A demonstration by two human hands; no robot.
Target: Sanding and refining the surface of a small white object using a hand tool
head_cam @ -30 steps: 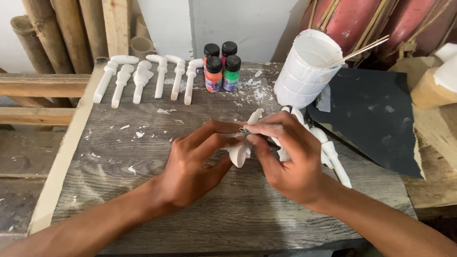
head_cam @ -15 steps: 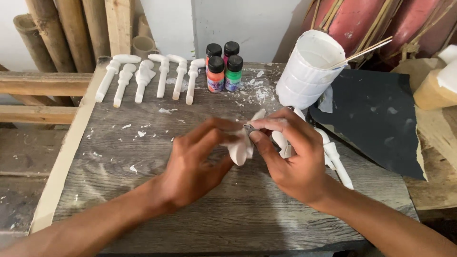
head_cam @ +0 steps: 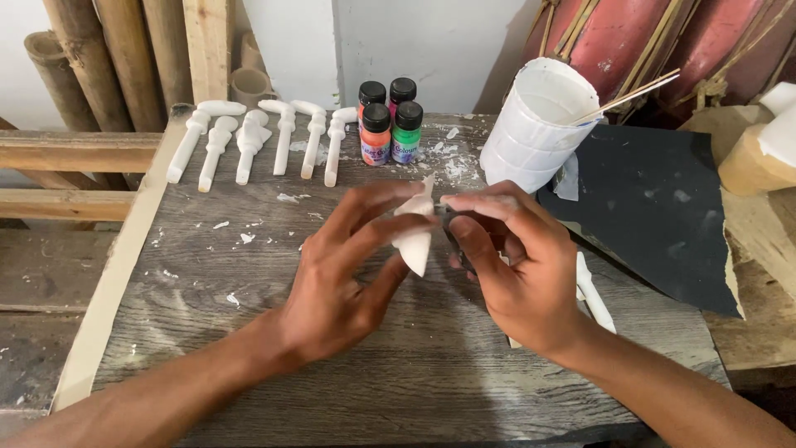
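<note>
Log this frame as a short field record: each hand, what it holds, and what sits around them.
Left hand: fingers pinch a white plaster piece, held above the table
Right hand: fingertips at the piece's upper edge; a thin tool may be there, unclear
Surface: grey wooden table, white flecks
Back row: six white cast pieces
Paint bottles: four, black caps
White cup: sticks inside
Right side: black sheet

Views: I have just one, the head camera.
Position: above the near edge of the grey wooden table (head_cam: 249, 365).
Facing: down and forward across that table.
Range: close.
</note>
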